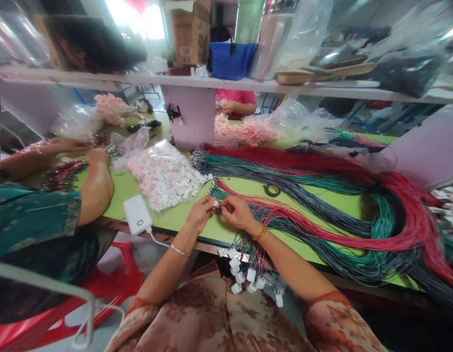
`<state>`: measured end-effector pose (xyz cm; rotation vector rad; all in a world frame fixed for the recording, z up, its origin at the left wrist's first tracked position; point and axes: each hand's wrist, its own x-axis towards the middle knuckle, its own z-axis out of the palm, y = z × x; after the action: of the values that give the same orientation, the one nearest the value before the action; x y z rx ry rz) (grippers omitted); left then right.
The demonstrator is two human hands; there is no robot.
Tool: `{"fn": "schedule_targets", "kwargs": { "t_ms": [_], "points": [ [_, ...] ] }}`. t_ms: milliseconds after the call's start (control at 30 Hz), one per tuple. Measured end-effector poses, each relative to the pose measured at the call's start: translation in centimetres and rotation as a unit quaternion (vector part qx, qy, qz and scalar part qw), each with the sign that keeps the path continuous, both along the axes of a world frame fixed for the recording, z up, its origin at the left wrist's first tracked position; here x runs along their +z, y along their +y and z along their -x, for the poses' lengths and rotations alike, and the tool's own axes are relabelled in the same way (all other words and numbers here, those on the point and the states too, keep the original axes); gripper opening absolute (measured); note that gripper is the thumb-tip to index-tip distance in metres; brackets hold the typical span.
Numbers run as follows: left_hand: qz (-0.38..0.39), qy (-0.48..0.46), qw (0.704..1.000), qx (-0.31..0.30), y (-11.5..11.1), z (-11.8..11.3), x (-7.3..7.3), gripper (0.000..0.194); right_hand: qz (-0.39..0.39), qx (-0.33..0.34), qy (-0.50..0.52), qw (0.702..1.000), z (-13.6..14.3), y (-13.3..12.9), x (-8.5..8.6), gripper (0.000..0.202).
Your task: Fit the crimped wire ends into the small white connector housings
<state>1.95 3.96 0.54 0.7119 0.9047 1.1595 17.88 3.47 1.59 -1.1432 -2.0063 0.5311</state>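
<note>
My left hand (201, 213) pinches a small white plastic connector (215, 203) between thumb and fingertips. Close beside it, my right hand (238, 213) is closed in a pinch at the ends of thin wires; which wire it grips is too small to make out. Red, green and black wires (285, 215) run from under my hands to the right across the table. Below my right wrist, wires with white connectors (250, 275) on their ends hang over the table's front edge. A clear plastic bag of white connectors (164, 176) lies left of my hands.
A white power bank (137, 214) with a cable lies near the front edge. A roll of tape (272, 190) sits among the wires. At left, a co-worker's arm (96, 183) rests on the green table (324, 199). A loaded shelf (138, 78) spans above; another person (236, 102) sits opposite.
</note>
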Motion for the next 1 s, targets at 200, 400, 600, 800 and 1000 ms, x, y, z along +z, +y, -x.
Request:
{"fn": "schedule_targets", "kwargs": {
  "t_ms": [200, 400, 600, 800, 1000],
  "points": [
    [-0.007, 0.066, 0.996, 0.053, -0.1, -1.0, -0.8, 0.039, 0.024, 0.02, -0.016, 0.999, -0.2, 0.2, -0.7, 0.011],
    [-0.004, 0.077, 0.995, 0.062, -0.3, -1.0, -1.9, 0.037, 0.048, 0.019, -0.04, 0.998, -0.4, 0.1, -1.0, 0.013],
    [0.006, 0.079, 0.996, 0.036, -0.2, -0.3, -2.0, 0.031, 0.075, -0.006, -0.083, 0.994, -2.6, 4.1, -0.4, 0.021],
    [0.006, 0.067, 0.998, 0.017, -0.1, 0.0, -1.9, 0.027, 0.082, -0.041, -0.244, 0.966, -2.5, 6.1, -0.4, 0.013],
    [-0.004, 0.061, 0.998, 0.017, -0.5, -0.6, -1.1, 0.03, 0.081, -0.068, -0.249, 0.963, -2.6, 5.7, -0.2, 0.02]
  ]
}}
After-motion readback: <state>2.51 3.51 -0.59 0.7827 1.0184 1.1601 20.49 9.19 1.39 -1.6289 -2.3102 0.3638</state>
